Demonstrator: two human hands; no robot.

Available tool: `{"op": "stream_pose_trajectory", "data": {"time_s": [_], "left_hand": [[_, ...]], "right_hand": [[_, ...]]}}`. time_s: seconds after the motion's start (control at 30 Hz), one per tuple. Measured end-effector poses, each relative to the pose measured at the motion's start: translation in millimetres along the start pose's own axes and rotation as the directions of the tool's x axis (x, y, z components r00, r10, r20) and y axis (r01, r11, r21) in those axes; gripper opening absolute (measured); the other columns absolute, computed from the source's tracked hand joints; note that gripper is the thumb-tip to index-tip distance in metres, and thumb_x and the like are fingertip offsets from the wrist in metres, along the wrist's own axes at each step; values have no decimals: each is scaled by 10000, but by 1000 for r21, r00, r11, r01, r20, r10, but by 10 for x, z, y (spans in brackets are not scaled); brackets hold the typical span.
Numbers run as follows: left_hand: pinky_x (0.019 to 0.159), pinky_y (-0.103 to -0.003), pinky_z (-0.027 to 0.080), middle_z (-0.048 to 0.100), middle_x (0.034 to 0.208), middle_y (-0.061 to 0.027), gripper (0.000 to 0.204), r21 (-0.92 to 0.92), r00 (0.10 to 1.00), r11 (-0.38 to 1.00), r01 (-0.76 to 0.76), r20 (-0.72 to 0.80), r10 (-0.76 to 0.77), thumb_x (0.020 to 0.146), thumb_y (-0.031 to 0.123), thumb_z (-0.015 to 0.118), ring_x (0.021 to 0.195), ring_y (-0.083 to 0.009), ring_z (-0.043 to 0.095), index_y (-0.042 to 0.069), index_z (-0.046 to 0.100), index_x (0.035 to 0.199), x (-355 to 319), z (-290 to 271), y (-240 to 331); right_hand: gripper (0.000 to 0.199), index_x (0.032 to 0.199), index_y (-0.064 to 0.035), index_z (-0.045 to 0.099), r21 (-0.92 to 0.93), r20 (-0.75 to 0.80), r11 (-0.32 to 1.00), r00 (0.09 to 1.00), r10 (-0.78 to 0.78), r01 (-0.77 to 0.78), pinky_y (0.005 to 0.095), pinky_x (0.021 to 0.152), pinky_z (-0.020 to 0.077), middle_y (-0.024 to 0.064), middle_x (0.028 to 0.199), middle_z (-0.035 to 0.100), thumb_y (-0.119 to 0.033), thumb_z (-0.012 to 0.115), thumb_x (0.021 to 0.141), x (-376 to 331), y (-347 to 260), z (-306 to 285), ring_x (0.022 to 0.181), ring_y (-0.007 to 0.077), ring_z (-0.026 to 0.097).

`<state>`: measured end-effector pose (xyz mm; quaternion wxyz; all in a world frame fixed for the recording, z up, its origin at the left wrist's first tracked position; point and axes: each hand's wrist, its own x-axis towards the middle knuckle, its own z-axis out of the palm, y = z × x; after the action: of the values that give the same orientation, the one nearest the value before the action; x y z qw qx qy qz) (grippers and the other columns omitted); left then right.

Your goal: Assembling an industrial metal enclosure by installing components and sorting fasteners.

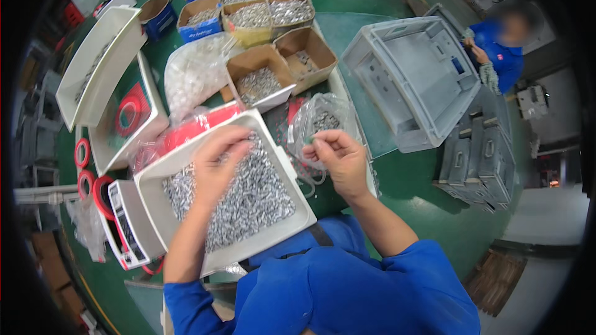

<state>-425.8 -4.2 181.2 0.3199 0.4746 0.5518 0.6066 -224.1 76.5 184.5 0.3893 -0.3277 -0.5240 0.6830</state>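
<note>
Over the white, rectangular plastic tray (293,177), above its heaped small silver metal parts (257,192): our left hand (214,167), fingers parted and curved. Right of the tray: our right hand (341,164), fingers pinched together; whether they grip anything, we cannot tell. Just beyond the tray's right rim, a clear plastic bag (345,111).

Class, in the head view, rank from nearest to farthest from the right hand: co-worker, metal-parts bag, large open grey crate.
1. Metal-parts bag: just beyond the right hand.
2. Large open grey crate: to the hand's right.
3. Co-worker: far right, past the crate.
</note>
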Motion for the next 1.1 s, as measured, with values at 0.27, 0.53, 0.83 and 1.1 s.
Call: {"op": "stream_pose_trajectory", "data": {"time_s": [0.27,0.53,0.83,1.1], "left_hand": [[673,-266,480,580,910,-131,238,247,931,897,-366,101,351,710,-36,633,785,-211,588,1,606,944,-270,1550,366],[606,-293,500,588,883,-132,270,258,658,621,-740,466,591,625,-41,603,737,-248,603,-18,594,894,-279,2897,625],[540,-286,495,588,854,-123,254,224,570,543,-809,522,635,610,20,603,654,-221,596,-28,574,858,-404,3632,587],[521,-285,494,560,841,-117,270,115,477,506,-855,558,679,605,53,588,629,-215,583,-27,562,862,-191,3751,449]], "right_hand": [[124,940,34,533,114,55,991,996,-74,68,245,667,488,116,823,617,-41,528,841,-497,-278,-887,747,146,603],[142,931,-10,545,352,214,896,955,204,-270,251,658,471,89,821,619,-122,532,845,-1003,-639,-2338,732,132,591],[145,904,-45,554,451,282,748,873,398,-487,240,640,453,77,812,611,-173,541,837,-1297,-758,-3064,706,124,570],[135,877,-41,544,457,266,727,858,439,-513,253,620,442,71,782,589,-168,533,833,-1224,-761,-3186,685,136,551]]}}
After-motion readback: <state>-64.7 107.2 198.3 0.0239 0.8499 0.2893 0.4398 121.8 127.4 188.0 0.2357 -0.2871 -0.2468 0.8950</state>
